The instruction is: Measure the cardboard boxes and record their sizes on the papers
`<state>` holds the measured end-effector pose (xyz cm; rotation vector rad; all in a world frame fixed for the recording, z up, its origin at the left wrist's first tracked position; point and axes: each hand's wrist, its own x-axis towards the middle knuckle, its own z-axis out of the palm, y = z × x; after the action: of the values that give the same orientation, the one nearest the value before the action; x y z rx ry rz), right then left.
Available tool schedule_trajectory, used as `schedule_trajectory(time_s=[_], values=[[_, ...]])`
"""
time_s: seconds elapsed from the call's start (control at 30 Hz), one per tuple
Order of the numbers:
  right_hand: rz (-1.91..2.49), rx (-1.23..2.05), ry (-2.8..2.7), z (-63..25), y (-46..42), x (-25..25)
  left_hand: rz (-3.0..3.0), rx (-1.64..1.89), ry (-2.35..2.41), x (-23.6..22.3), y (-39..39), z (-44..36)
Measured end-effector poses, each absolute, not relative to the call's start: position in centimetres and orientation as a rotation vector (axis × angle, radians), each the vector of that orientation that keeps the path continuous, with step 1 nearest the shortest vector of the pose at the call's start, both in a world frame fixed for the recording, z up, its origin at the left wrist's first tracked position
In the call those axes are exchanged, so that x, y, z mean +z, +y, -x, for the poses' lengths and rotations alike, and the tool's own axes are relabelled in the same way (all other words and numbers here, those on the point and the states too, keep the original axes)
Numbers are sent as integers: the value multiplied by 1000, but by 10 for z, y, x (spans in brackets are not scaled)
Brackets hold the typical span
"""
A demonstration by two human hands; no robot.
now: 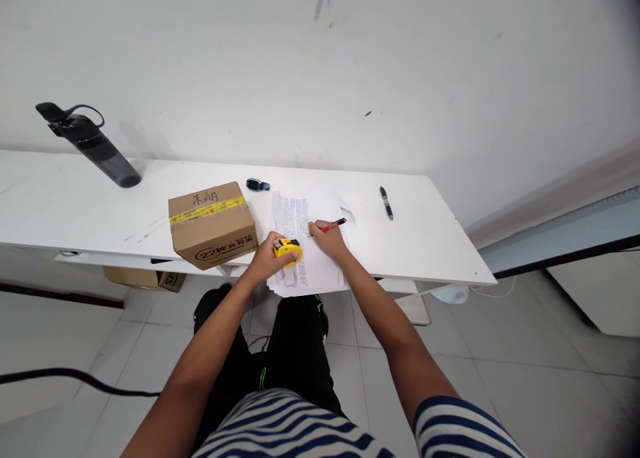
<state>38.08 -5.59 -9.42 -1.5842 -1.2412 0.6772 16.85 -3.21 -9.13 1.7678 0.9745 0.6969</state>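
My left hand (267, 261) is closed around a yellow and black tape measure (289, 250), held over the left side of a stack of paper (325, 271). Rows of handwriting cover the left part of the top sheet. In my right hand (329, 240) is a red pen (334, 225), its back end pointing up to the right. The pen's tip is hardly visible, so I cannot tell whether it touches the sheet. Left of the paper stands a closed cardboard box (213, 225) with yellow tape and black writing.
A dark watch-like object (257, 185) lies behind the box's right corner. At the right of the white table (425, 245) is a black pen (387, 203). A dark bottle (103, 153) stands far left by the wall. Another cardboard box (143, 278) sits below the tabletop.
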Motion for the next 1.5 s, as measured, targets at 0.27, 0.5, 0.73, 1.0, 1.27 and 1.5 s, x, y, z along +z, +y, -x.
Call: schedule_trajectory(time_s=[0.27,0.5,0.73,1.0,1.27,1.5], values=[[1596,672,-1215,-381,-56,-94,-1733,706,967,-92,-32,-169],[1618,657,-1177,-381,-54,-94,-1699,716,947,-90,-32,-170],[1622,648,-1172,-383,-53,-98,-1703,708,943,-89,-33,-170],[1570,626,-1219,-381,-53,-93,-1691,709,932,-88,-30,-169],[1572,699,-1276,-374,-58,-88,-1661,751,900,-91,-30,-168],[1576,665,-1301,-375,-55,-92,-1642,758,870,-94,-29,-167]])
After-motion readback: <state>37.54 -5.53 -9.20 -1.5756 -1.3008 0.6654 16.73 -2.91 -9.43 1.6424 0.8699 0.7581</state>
